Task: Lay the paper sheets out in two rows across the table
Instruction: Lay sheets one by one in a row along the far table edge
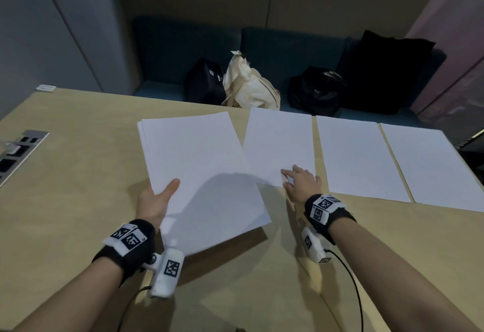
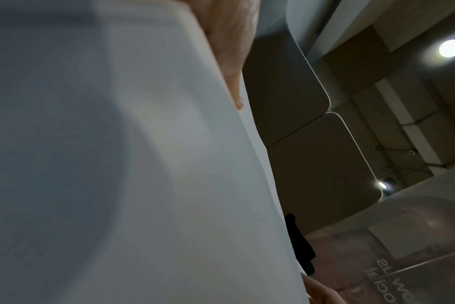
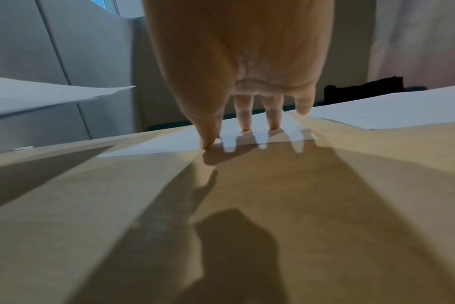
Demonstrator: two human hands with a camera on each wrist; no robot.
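Observation:
My left hand [image 1: 159, 198] holds a stack of white paper sheets [image 1: 201, 174] above the table, thumb on top and fingers hidden beneath; the stack [image 2: 117, 164] fills the left wrist view. Three single sheets lie in a row along the far edge: one [image 1: 280, 143] in the middle, one [image 1: 358, 156] to its right and one [image 1: 432, 166] at the far right. My right hand [image 1: 298, 180] rests with straight fingers [image 3: 244, 115] on the near corner of the middle sheet [image 3: 185, 142].
The light wooden table [image 1: 78, 187] has a power socket panel [image 1: 18, 151] at the left edge. Beyond the far edge, a bench holds two black bags [image 1: 204, 83] [image 1: 314, 91], a cream tote [image 1: 248, 85] and a dark garment [image 1: 385, 70].

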